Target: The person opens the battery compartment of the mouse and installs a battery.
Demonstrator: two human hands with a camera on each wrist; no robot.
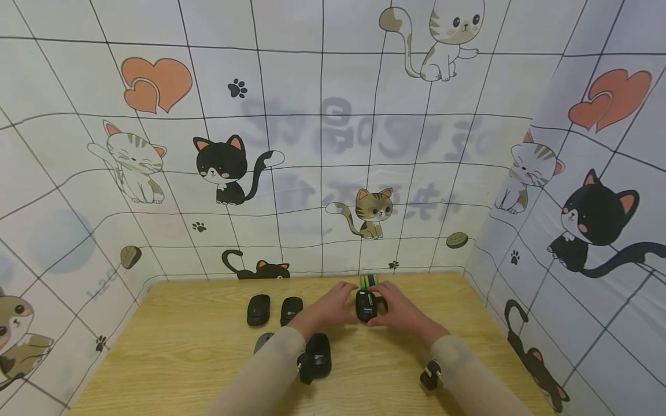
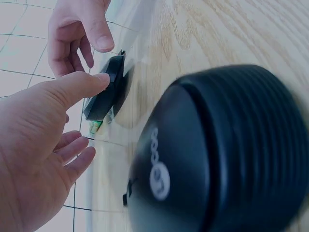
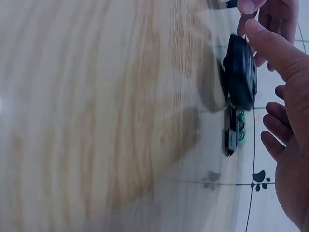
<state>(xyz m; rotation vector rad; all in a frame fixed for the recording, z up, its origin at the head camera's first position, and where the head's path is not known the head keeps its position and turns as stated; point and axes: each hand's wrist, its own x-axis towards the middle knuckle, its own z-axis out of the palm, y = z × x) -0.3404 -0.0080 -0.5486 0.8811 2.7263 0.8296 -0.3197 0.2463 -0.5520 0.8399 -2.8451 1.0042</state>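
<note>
Between my two hands, a black computer mouse [image 1: 366, 305] lies on the wooden table, near its far edge. My left hand [image 1: 335, 306] is at its left side; in the left wrist view, the thumb [image 2: 91, 84] overlaps the mouse [image 2: 107, 92], contact unclear. On the other side is my right hand [image 1: 398, 307], fingers loosely bent; its thumb [image 3: 270, 43] comes close to the mouse [image 3: 240, 72]. A thin black piece [image 3: 231, 134] lies beside several green batteries [image 3: 241, 124]. From the head, those batteries [image 1: 369, 281] appear just beyond the mouse.
More mice lie to the left: two black ones [image 1: 258, 309] [image 1: 291, 310] farther back, a grey one [image 1: 263, 341] partly behind my left sleeve, and a black one [image 1: 319, 353] beside my left wrist. A cat-printed curtain [image 1: 322, 144] borders the table [image 1: 187, 341].
</note>
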